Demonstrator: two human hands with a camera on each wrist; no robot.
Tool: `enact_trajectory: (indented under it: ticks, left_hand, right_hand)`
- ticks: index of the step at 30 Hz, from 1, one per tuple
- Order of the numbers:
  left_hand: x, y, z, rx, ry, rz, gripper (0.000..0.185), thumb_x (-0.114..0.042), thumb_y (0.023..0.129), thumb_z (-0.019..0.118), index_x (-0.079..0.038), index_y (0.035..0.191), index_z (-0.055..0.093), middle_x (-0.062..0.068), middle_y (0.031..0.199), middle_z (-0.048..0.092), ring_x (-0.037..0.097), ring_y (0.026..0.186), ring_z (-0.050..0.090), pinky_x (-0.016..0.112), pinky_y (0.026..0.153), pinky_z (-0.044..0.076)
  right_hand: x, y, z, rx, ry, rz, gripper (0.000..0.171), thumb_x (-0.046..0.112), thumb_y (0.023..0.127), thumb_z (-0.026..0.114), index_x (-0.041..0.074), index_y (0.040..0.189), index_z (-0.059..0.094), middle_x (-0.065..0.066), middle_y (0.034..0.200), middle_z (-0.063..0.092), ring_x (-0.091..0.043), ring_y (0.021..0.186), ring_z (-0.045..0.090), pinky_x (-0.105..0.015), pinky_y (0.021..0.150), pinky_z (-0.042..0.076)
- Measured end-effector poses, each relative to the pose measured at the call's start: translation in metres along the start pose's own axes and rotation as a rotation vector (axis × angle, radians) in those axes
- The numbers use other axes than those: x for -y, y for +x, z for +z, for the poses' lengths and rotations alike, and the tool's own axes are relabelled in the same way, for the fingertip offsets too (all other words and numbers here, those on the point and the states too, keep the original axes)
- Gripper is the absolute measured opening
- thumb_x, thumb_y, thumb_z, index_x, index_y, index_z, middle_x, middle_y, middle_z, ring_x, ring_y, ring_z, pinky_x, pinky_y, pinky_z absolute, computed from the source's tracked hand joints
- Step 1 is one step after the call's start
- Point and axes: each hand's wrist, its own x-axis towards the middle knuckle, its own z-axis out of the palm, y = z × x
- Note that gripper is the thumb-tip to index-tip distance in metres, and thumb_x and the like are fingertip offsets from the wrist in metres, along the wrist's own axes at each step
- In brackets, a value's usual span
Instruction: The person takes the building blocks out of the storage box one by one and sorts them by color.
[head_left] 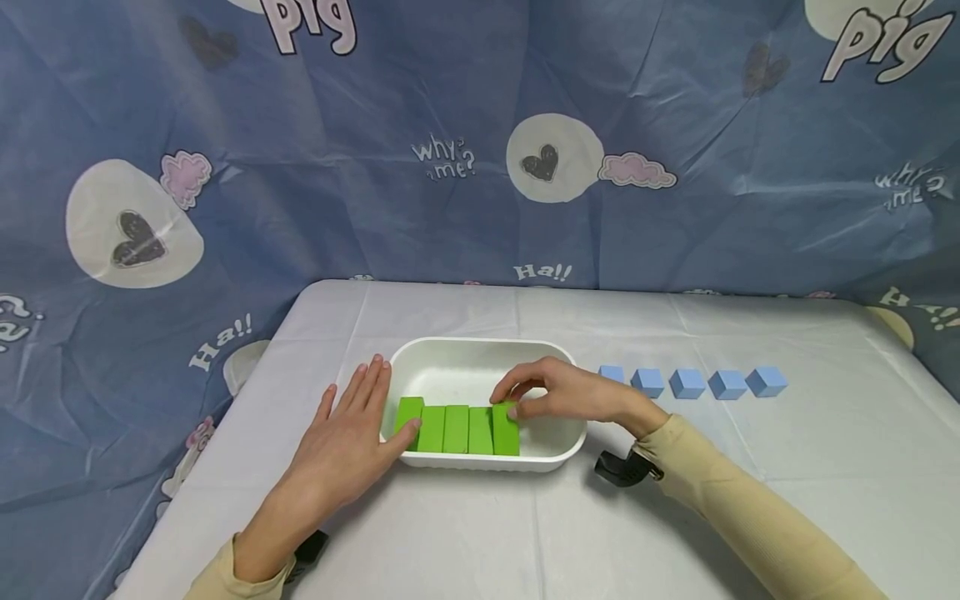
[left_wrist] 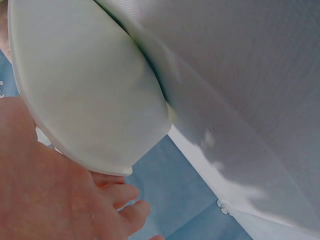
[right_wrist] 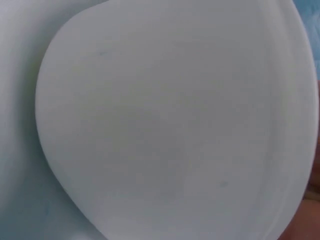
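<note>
The fingers of the right hand (head_left: 566, 392) pinched the end block (head_left: 507, 433), at 5 o'clock in the box (head_left: 483, 461); the left hand (head_left: 341, 446), fingers straight and grasping nothing, lay at its 9 o'clock. A crooked release might have tipped that block or wedged it against the other blocks (head_left: 456, 429). A left-side push could have slid the box across the worktop (head_left: 480, 542) toward the cubes (head_left: 687, 384) at 3 o'clock.

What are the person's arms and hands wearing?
The right sleeve and left sleeve are plain pale tan and reach the wrists. The right hand and left hand wear no gloves. A small black gadget shows by the right wrist, and another black piece, partly hidden, by the left.
</note>
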Motion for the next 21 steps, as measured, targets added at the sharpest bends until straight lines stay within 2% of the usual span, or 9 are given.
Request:
enact_trajectory:
  ticks: [14,21]
  left_hand:
    - [0.002,0.001,0.002,0.016,-0.004,-0.006,0.09,-0.063,0.097,0.041,-0.002,0.157,0.012,0.012,0.164,0.008,0.031,0.149,0.008,0.058,0.115,0.005]
    - [0.001,0.001,0.001,-0.006,0.001,0.001,0.089,-0.062,0.098,0.041,-0.002,0.157,0.014,0.013,0.163,0.011,0.032,0.149,0.01,0.058,0.114,0.007]
  right_hand:
    - [0.001,-0.008,0.0,-0.22,0.202,0.048,0.03,0.01,0.098,0.06,0.001,0.126,0.064,-0.007,0.124,0.063,-0.028,0.104,0.061,-0.041,0.092,0.052]
    - [0.007,-0.016,-0.004,-0.327,0.215,0.048,0.028,0.011,0.098,0.06,0.004,0.125,0.066,-0.008,0.122,0.065,-0.028,0.103,0.064,-0.039,0.091,0.052]
